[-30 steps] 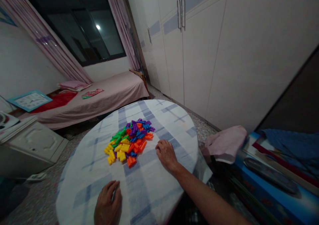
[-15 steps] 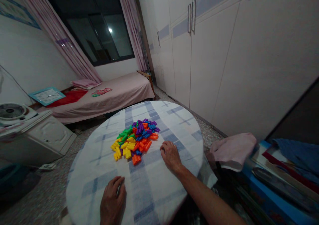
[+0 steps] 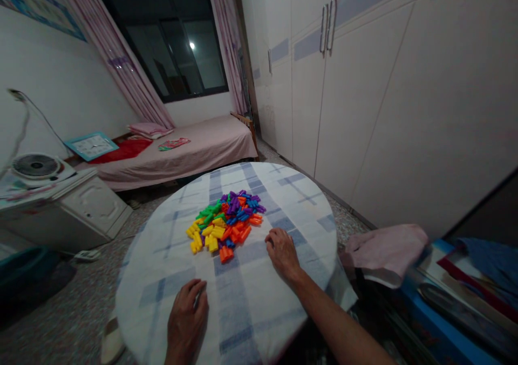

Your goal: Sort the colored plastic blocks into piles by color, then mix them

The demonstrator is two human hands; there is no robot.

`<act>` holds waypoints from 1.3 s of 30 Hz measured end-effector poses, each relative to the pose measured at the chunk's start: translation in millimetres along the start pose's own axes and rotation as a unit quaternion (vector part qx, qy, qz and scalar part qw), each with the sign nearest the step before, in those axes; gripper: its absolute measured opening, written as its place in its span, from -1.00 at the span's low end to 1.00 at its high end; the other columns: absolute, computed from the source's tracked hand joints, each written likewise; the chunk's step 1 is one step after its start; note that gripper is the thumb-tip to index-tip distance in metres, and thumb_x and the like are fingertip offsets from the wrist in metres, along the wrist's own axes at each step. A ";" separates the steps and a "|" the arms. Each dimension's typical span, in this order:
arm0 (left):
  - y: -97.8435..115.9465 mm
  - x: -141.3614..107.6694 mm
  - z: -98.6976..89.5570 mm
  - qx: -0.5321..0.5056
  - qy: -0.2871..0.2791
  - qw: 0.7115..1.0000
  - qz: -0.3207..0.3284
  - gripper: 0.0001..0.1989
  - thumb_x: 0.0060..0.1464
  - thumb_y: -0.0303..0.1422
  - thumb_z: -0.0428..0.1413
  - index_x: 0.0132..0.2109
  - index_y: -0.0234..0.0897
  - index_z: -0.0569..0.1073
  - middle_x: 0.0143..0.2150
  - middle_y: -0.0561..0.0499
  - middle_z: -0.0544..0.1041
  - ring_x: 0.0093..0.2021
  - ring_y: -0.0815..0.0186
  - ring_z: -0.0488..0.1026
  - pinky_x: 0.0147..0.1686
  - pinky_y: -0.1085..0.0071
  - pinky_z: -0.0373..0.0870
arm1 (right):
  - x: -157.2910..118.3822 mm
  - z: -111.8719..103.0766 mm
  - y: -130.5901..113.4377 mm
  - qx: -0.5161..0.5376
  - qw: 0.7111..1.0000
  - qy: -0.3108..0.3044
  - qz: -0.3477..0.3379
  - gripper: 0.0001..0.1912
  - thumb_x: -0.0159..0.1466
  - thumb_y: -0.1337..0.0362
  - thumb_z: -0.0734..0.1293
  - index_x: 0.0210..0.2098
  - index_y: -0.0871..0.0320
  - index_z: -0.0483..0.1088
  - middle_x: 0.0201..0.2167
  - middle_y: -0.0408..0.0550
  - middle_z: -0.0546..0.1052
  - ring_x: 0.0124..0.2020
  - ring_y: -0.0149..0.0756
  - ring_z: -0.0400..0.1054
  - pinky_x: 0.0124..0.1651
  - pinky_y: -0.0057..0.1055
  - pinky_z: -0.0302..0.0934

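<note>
On the round table, covered by a white and blue checked cloth [image 3: 162, 257], lies a pile of small plastic building blocks [image 3: 232, 230]. Yellow ones are at its left, green behind them, purple and blue at the back right, orange towards the front. My left hand [image 3: 188, 314] rests on the cloth near the front edge, fingers loosely bent, thumb a little apart, holding nothing. To the right of the pile, my right hand [image 3: 282, 252] rests palm down with slightly curled fingers. It is close to the orange blocks but does not touch them.
Behind the table stands a bed [image 3: 210, 144] with a pink sheet. A white wardrobe [image 3: 364, 101] lines the right side. At the left, a fan [image 3: 36, 165] sits on a white cabinet [image 3: 93, 203]. Cloth and boxes [image 3: 429, 311] are stacked at the right.
The whole view has shifted slightly, so the room and table appear a little further right. Both hands rest in about the same places, and the block pile looks unchanged.
</note>
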State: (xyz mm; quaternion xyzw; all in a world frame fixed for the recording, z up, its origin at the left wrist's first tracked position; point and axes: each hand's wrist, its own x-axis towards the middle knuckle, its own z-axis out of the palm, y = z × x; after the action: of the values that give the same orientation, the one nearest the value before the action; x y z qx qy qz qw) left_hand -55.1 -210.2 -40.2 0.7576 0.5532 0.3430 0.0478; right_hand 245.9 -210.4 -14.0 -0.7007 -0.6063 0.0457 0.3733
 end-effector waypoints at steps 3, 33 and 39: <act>2.3 -0.2 -0.1 0.005 0.000 1.000 0.003 -0.62 0.08 -0.17 -0.03 -0.16 -0.31 0.56 -0.08 -0.14 0.54 -0.07 0.12 0.49 -0.02 0.15 0.45 | 0.2 0.1 0.3 -0.003 1.000 0.000 -0.002 -0.85 0.26 0.42 0.21 -0.30 0.11 0.39 -0.19 -0.05 0.46 -0.09 -0.24 0.28 -0.01 -0.33 0.07; -0.6 0.1 -0.7 0.002 -0.003 1.000 0.009 -0.61 0.07 -0.15 -0.03 -0.17 -0.30 0.56 -0.08 -0.15 0.53 -0.08 0.11 0.48 -0.02 0.13 0.44 | 0.3 3.1 2.6 0.002 1.000 0.007 -0.004 -0.86 0.25 0.42 0.23 -0.30 0.11 0.40 -0.19 -0.06 0.46 -0.10 -0.25 0.29 -0.01 -0.32 0.09; -0.9 0.6 -1.4 -0.001 -0.002 1.000 0.005 -0.61 0.06 -0.15 -0.02 -0.18 -0.29 0.56 -0.09 -0.15 0.53 -0.09 0.11 0.49 -0.03 0.14 0.45 | -0.3 1.1 0.4 -0.001 1.000 0.001 0.002 -0.85 0.26 0.42 0.22 -0.29 0.11 0.40 -0.17 -0.05 0.46 -0.07 -0.25 0.29 0.01 -0.33 0.09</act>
State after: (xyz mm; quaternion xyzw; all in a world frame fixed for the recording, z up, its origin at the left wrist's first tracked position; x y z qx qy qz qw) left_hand -56.5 -209.8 -39.2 0.7612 0.5489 0.3420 0.0476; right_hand 245.5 -210.2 -15.0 -0.7024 -0.6042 0.0453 0.3735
